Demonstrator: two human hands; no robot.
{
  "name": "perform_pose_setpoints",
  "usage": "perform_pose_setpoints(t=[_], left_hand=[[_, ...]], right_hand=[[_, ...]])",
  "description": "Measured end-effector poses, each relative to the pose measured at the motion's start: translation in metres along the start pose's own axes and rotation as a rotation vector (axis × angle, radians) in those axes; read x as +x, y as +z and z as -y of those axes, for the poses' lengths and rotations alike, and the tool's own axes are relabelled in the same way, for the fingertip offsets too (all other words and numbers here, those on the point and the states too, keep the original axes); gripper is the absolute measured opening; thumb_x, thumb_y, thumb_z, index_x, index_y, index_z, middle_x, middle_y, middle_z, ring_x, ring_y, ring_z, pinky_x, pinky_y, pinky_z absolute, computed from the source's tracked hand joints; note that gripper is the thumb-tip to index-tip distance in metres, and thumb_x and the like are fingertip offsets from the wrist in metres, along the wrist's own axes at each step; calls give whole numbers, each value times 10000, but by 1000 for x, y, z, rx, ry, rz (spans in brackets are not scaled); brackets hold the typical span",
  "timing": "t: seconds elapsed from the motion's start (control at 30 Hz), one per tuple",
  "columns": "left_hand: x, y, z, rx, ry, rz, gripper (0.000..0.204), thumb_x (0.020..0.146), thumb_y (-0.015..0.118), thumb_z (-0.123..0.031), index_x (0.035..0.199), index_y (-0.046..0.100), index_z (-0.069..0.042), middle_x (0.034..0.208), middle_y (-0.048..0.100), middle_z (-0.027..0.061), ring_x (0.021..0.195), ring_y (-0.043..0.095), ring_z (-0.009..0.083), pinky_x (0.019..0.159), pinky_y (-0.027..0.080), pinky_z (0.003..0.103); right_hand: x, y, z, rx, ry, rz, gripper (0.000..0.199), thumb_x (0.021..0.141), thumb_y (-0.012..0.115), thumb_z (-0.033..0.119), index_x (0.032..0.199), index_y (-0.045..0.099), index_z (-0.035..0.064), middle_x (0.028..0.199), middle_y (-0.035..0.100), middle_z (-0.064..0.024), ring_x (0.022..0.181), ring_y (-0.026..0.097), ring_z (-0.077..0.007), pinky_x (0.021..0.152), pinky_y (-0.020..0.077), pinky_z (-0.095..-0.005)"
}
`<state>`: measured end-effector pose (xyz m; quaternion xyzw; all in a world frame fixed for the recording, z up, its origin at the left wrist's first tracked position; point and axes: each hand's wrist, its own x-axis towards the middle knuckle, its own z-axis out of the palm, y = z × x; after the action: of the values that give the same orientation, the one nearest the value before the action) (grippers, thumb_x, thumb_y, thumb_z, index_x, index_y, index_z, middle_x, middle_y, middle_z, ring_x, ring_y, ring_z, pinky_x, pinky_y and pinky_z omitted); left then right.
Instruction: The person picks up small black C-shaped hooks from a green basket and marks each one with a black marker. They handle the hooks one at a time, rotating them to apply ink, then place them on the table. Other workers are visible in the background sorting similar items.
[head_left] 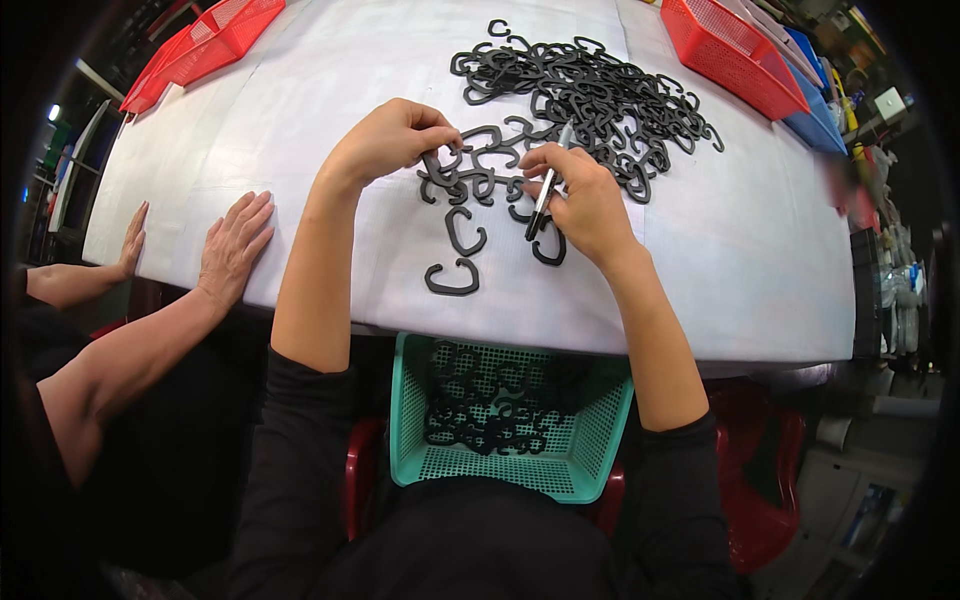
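My left hand (393, 143) is closed, its thumb and fingertips pinching a black C-shaped clip (433, 172) at the left edge of a loose group of such clips. A marker pen (543, 203) with a light barrel and dark end sits in my closed right hand (585, 200), slanting across the fingers. The right fingertips are bent close to more clips, and whether they also touch one I cannot tell. Two single clips (466, 232) (453, 278) lie nearer to me, and another (550, 243) lies under the pen's dark end.
Behind my hands spreads a large heap of black clips (590, 95) on the white table (230, 130). A green basket (405, 420) with more clips stands below the table edge. Red baskets (215, 45) (735, 65) flank the far side. Another person's hands (232, 245) rest at left.
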<state>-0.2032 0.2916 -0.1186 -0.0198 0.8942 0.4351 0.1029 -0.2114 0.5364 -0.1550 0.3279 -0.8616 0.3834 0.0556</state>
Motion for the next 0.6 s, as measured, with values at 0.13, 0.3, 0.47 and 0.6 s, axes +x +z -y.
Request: perform_pose_setpoints(t=[0.13,0.3,0.47,0.6], left_hand=[[-34,12,1,124,17,-28,196,826,663,-190,840,714,0,637,604,35,615,522,86,557,413,236],[-90,41,16,141,215,-365,146,806,656,-95,936,698,-43,941,658,71,808,611,183,699,460,290],[-115,69,28,255,315,-702,208,802,642,-34,1007,674,-27,1021,651,104,993,592,252,844,469,349],[-103,81,36,336,314,-612,237,814,634,-34,1049,658,-6,1080,636,138,1031,579,284,889,458,361]], right_hand=[[-5,12,6,-116,-201,34,245,746,635,44,973,628,136,838,638,-66,895,596,-271,754,486,-380],[-28,-5,2,-325,-80,108,305,725,590,-24,981,625,138,843,648,-61,916,603,-263,739,446,-378],[-46,-2,19,-218,-105,-16,316,738,621,-17,1015,605,135,989,661,-76,1000,593,-270,802,459,-389],[-16,35,22,-73,-201,19,321,794,646,85,1101,567,135,1225,603,-98,1138,551,-296,954,430,-409]])
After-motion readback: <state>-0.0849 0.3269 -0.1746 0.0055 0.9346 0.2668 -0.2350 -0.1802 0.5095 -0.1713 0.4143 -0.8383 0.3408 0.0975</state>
